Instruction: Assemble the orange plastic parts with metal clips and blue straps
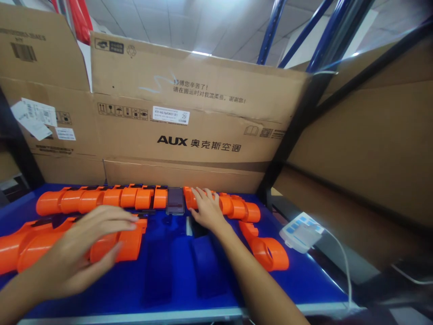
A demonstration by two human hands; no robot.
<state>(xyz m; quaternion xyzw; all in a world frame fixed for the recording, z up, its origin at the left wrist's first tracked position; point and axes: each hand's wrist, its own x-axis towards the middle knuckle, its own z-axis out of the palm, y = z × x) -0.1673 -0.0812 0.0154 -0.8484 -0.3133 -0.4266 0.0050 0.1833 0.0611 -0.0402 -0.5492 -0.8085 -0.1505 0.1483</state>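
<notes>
Several orange curved plastic pieces (pixel 111 197) with black strips stand in a row at the back left of the blue table. A nearer row of larger orange pieces (pixel 130 243) lies at the left, partly behind my left hand (pixel 89 248), which hovers over it with fingers apart, slightly blurred. My right hand (pixel 206 207) reaches to the back right row of orange pieces (pixel 238 207), its fingers spread over the row's left end. Just left of that hand is a dark flat rectangular object (pixel 175 201). Two dark blue curved pieces (pixel 208 266) lie in the middle.
A large cardboard sheet (pixel 203 122) stands behind the blue table (pixel 304 280). One orange piece (pixel 277 253) lies at the right, near a white box with a cable (pixel 301 232) at the right edge. A dark metal post (pixel 287 131) rises at the back right.
</notes>
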